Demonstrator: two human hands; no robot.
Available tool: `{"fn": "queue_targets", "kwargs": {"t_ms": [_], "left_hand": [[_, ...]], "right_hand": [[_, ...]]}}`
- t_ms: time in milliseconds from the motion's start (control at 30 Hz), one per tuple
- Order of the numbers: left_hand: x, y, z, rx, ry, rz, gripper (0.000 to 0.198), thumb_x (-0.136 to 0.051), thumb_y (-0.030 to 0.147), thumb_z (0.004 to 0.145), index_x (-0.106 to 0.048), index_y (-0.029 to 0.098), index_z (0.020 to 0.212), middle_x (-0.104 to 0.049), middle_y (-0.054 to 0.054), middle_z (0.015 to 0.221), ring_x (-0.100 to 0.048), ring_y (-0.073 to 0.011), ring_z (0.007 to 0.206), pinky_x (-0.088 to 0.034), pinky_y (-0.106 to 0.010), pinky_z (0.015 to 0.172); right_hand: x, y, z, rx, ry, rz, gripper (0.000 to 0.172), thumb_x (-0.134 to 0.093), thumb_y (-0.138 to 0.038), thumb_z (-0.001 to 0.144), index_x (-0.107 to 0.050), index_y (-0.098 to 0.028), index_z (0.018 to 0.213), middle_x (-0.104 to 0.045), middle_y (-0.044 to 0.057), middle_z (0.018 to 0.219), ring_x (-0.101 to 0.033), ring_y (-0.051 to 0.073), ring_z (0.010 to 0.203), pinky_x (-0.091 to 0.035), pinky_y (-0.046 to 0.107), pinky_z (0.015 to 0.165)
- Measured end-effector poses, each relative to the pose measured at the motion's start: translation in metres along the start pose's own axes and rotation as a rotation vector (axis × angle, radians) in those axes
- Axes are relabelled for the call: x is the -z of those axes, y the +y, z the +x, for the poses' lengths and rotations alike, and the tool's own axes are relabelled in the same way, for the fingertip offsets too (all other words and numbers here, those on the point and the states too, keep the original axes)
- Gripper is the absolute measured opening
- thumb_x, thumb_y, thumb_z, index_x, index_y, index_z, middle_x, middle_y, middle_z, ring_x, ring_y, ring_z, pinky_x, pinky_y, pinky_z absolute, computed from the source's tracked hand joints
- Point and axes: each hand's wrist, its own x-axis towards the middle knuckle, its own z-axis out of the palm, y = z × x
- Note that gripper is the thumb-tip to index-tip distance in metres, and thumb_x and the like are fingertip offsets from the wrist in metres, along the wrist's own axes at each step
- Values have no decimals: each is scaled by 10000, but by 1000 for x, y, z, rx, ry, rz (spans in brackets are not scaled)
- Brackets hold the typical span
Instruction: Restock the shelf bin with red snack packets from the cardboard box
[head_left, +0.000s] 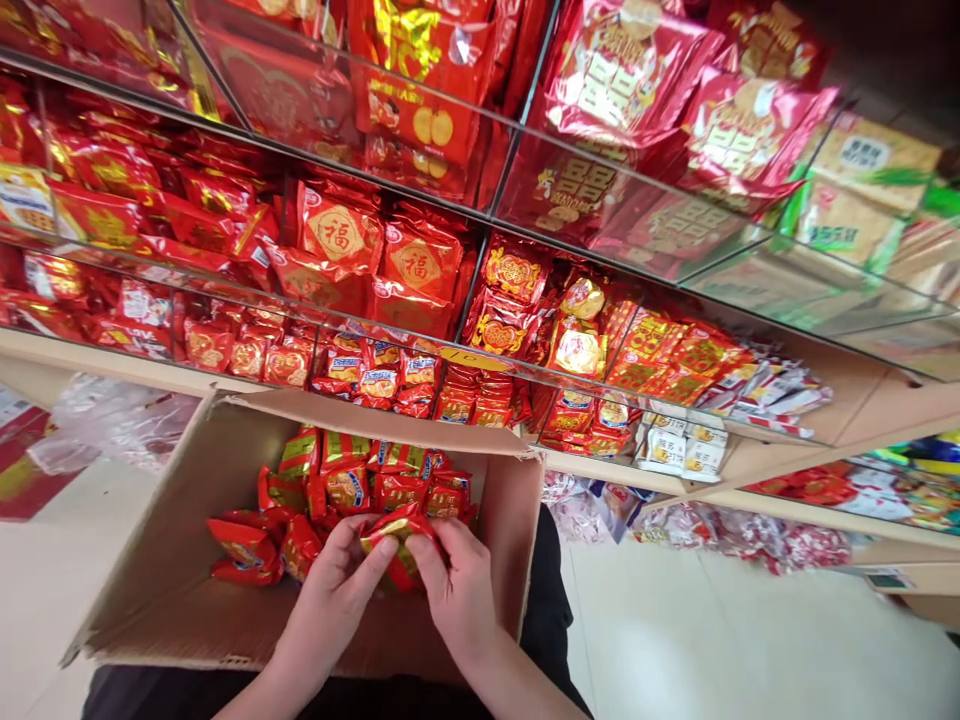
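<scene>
Above an open cardboard box [510, 520], my left hand [337, 590] and my right hand [459, 580] pinch a small red and gold snack packet [397, 525] between thumbs and fingers, one hand at each side. Just below the held packet, another red and gold packet shows between my hands. Inside the box, many red packets [244, 545] lie in a loose pile at the left, and upright ones [346, 487] stand toward the far side. The box rests by my dark-clothed lap.
Beyond the box rise shelves with clear dividers, filled with red packets [420, 260], pink-red bags [622, 70] and green-beige packs [855, 180]. Plastic bags [116, 420] lie at the left, more [735, 530] under the right shelf. The pale floor [675, 620] shows at the right.
</scene>
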Motion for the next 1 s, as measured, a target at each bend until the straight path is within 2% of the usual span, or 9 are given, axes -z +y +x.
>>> {"fn": "queue_targets", "kwargs": {"t_ms": [67, 133, 233, 300, 367, 533, 733, 900, 1000], "left_hand": [[-2, 6, -2, 184, -41, -165, 462, -652, 488, 664, -561, 230, 1036, -691, -16, 906, -637, -182, 833, -516, -302, 760], [-2, 17, -7, 356, -183, -354, 490, -540, 538, 738, -551, 229, 1118, -656, -65, 1089, -595, -230, 1014, -474, -377, 878], [-1, 35, -14, 424, -244, -453, 381, -608, 353, 752, -565, 260, 1119, -638, -48, 1151, -562, -237, 1085, -473, -361, 879], [1, 43, -19, 388, -206, -434, 472, -659, 181, 715, -534, 303, 1153, -655, -17, 1124, -577, -213, 1067, -479, -321, 866], [2, 46, -22, 336, -260, -431, 564, -642, 149, 730, -458, 346, 1226, -646, -4, 1142, -572, -203, 1077, -464, -334, 899], [-1, 37, -22, 252, -423, -279, 503, -629, 248, 749, -460, 351, 1211, -576, -1, 1248, -529, -213, 1132, -442, -366, 947], [-10, 25, -12, -73, -224, 151, 434, -570, 498, 733, -555, 246, 1087, -646, -34, 1114, -574, -223, 1043, -458, -327, 921], [-15, 26, -12, -87, -85, 150, 376, -543, 524, 738, -610, 256, 993, -701, 8, 893, -630, -208, 850, -516, -255, 747], [-14, 24, -9, -192, -106, 231, 305, -541, 493, 749, -638, 272, 936, -703, 15, 878, -627, -210, 843, -504, -256, 769]], "right_hand": [[5, 2, -1, 121, -14, -107, 248, -510, -331, 857, -623, -173, 1011, -632, 55, 883, -595, 143, 795, -473, 226, 721], [11, 3, -3, 240, -60, -217, 320, -540, -318, 841, -582, -180, 1127, -613, 82, 977, -590, 162, 863, -482, 253, 767], [20, 1, -9, 331, -211, -209, 391, -576, -315, 810, -540, -223, 1189, -539, 96, 1132, -545, 197, 999, -468, 312, 855], [24, -2, -12, 244, -228, -53, 431, -589, -330, 793, -510, -238, 1207, -468, 95, 1224, -498, 208, 1087, -450, 327, 901], [25, -5, -13, 51, -137, 147, 440, -554, -346, 813, -467, -233, 1229, -447, 93, 1252, -485, 199, 1115, -453, 318, 902], [19, -10, -2, -367, -91, 541, 298, -466, -420, 851, -583, -200, 1015, -640, 41, 920, -607, 169, 839, -504, 281, 742], [12, -9, -5, -422, 12, 655, 244, -553, -421, 795, -593, -197, 884, -620, 16, 799, -575, 149, 732, -480, 261, 673], [14, -10, -12, -378, 52, 699, 228, -574, -411, 778, -495, -203, 730, -525, -32, 650, -496, 98, 593, -434, 212, 575], [24, -14, -11, -346, -59, 720, 210, -637, -354, 733, -500, -215, 809, -553, -33, 710, -517, 98, 629, -443, 218, 611]]}}
